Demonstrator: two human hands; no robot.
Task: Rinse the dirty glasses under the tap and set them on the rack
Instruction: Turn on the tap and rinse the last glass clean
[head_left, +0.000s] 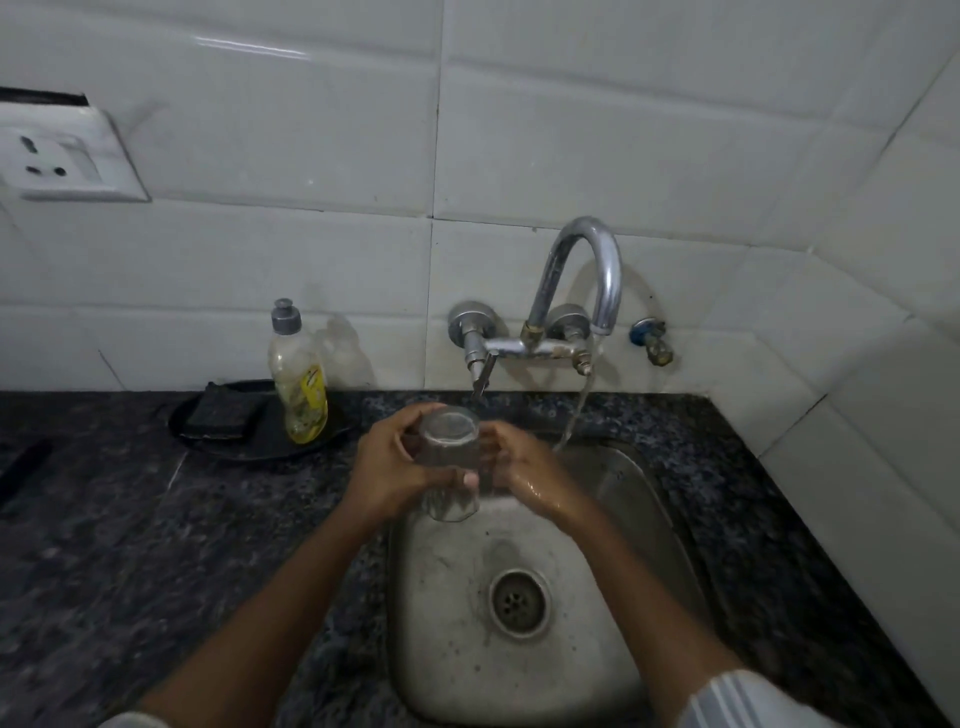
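Note:
A clear drinking glass (451, 462) is held upright over the back left of the steel sink (618, 649). My left hand (395, 470) grips its left side, thumb across the front. My right hand (524, 480), wet, holds its right side with curled fingers. The chrome tap (597, 270) on the tiled wall runs a thin stream of water (574, 415) that falls to the right of the glass, past my right hand. No rack is in view.
A dish soap bottle (298, 379) and a dark scrub pad (223, 413) sit on a black tray (260, 449) left of the sink on the dark granite counter (104, 545). A wall socket (62, 156) is at upper left. A small valve (652, 340) sits right of the tap.

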